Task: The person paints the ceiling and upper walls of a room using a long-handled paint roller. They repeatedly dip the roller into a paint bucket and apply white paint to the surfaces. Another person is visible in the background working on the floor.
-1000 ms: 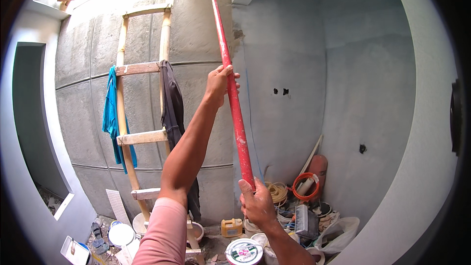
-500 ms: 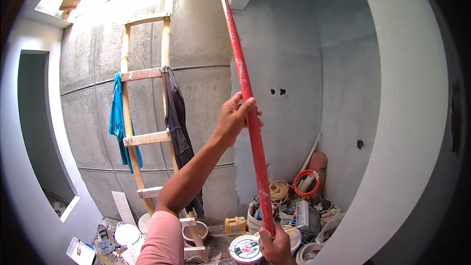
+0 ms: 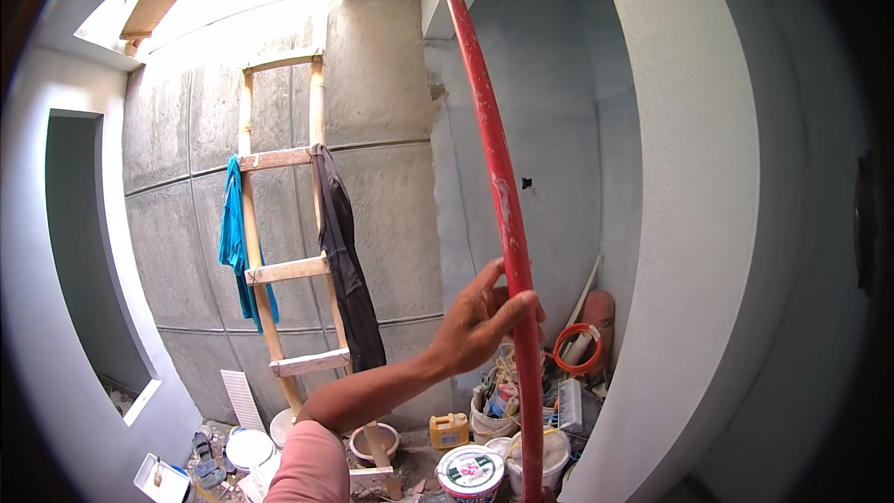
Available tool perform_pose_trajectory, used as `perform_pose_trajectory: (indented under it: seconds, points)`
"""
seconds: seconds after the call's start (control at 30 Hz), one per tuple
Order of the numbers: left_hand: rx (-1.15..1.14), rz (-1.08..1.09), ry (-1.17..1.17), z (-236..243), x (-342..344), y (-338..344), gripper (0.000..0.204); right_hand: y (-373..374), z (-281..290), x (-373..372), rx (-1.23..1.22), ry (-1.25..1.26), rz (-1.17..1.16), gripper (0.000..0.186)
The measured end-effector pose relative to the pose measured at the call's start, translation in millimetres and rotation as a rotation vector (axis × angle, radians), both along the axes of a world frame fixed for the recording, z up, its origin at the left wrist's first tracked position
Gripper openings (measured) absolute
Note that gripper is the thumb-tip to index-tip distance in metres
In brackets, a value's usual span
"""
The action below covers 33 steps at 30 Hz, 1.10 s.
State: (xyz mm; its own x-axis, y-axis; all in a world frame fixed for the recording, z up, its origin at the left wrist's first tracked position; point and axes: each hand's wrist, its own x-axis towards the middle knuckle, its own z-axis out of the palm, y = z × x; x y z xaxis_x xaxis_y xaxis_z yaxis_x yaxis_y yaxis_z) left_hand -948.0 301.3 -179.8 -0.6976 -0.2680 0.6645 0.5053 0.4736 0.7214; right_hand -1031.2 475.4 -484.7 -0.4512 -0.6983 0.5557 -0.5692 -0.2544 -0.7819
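Observation:
A long red extension pole (image 3: 495, 154), scuffed with whitish marks, runs from the top edge down to the lower edge, leaning slightly left at its top. Its upper end goes out of view beside the ceiling beam. My left hand (image 3: 480, 324) is closed around the pole below its middle, thumb across the front and fingers curling behind. Only a sliver of my right hand (image 3: 542, 496) shows at the lower edge, against the pole's low end; most of it is cut off.
A wooden ladder (image 3: 289, 270) hung with a blue cloth (image 3: 233, 224) and a dark garment (image 3: 349, 261) leans on the concrete wall (image 3: 382, 74). Buckets, a lidded tub (image 3: 469, 470), a yellow jerrycan (image 3: 449, 430) and an orange hose coil (image 3: 577, 349) crowd the floor. A pale pillar (image 3: 689, 224) stands right.
My left hand has moved down and right in the picture, still around the pole. The pole's lower part has shifted right, and my right hand has dropped almost out of view. The view has shifted too.

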Motion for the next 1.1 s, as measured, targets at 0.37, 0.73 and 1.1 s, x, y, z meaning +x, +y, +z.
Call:
perform_pose_trajectory:
  seconds: [0.37, 0.73, 1.1]
  points:
    - [-0.023, -0.113, -0.097, -24.6, -2.7, 53.7, 0.048, 36.2, -50.2, -7.2, 0.319, -0.103, -0.082, 0.053]
    - [0.058, -0.132, -0.080, -25.4, 1.2, 39.1, 0.049, 23.0, -68.3, -9.5, 0.128, 0.194, -0.040, 0.037]
    - [0.093, -0.088, 0.040, -0.2, -5.1, -46.7, 0.059, -27.2, 39.5, 15.8, 0.000, -0.107, -0.069, 0.038]
